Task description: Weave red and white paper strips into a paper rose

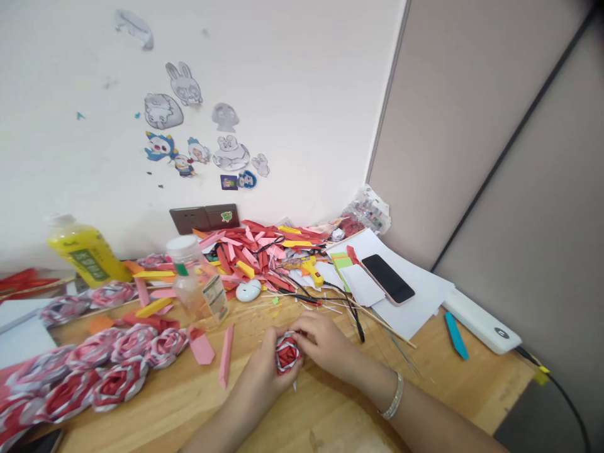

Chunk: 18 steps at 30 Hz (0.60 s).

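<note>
Between the left hand point(264, 365), curled around its side, and the right hand point(323, 343), fingertips closed on its rim, sits a red-and-white rose point(287, 355). A light, even pinch should keep its folds neat. Left of the hands, other roses point(120, 382) lie on the bench point(325, 418); beyond them, a glue gun point(312, 272).

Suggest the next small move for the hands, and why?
Probably press the rose's outer edge inward with the right hand: its fingertips are already at that edge, while the left hand cradles the other side and can steady it. The yellow glue gun lies on the table, in neither hand.
</note>
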Tool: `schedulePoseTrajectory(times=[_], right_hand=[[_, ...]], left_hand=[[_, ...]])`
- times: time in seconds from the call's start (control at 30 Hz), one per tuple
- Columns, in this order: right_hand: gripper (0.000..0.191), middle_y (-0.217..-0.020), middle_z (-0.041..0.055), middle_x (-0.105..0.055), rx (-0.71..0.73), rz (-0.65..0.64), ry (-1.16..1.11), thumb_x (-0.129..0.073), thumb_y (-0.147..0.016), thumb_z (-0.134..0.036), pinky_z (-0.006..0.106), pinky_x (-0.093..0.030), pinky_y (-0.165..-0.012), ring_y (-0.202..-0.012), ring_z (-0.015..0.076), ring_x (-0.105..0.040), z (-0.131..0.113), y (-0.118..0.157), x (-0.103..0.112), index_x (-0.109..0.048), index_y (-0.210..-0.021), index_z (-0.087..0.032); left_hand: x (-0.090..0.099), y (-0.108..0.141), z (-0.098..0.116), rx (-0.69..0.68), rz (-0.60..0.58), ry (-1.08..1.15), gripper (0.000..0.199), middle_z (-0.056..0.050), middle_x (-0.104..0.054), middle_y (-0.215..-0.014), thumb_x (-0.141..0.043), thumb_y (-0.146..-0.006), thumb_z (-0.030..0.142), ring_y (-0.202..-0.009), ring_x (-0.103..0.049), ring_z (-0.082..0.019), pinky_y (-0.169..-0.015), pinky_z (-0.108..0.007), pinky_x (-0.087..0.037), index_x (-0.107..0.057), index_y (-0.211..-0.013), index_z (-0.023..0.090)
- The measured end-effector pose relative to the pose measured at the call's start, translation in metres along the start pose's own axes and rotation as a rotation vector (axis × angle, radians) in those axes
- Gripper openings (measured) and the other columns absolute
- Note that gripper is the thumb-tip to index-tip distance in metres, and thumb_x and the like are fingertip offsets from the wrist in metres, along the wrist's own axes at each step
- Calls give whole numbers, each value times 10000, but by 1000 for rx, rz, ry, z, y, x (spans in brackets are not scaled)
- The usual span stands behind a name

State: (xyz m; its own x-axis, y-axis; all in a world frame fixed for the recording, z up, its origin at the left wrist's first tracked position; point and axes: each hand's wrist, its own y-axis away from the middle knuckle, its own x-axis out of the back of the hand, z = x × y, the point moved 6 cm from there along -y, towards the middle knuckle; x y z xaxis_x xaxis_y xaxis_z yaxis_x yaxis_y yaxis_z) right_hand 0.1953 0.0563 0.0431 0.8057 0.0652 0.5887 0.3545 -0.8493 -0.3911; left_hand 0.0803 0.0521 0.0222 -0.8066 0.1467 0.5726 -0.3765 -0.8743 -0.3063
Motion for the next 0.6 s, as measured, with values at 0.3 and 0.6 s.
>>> schedulePoseTrajectory(times=[0.3, 0.6], right_hand=[[169, -789, 5, -657, -116, 8, -130, -568, -775, -71, 234, -420, -669, -741, 146, -576, 9, -1, -1, -673, -809, -198], [219, -673, -13, -623, -236, 98, -145, -545, -689, 9, 222, -419, -598, -642, 134, -565, 11, 3, -2, -648, -696, -184]], left_hand=[[1, 1, -6, -18, -11, -18, 235, -49, -688, -802, -574, -714, 251, -692, -681, -199, -595, -294, -545, -470, -916, 191], [0, 2, -4, 25, 18, -42, 216, -29, -676, -757, -572, -717, 288, -648, -676, -190, -562, -279, -537, -456, -881, 208]])
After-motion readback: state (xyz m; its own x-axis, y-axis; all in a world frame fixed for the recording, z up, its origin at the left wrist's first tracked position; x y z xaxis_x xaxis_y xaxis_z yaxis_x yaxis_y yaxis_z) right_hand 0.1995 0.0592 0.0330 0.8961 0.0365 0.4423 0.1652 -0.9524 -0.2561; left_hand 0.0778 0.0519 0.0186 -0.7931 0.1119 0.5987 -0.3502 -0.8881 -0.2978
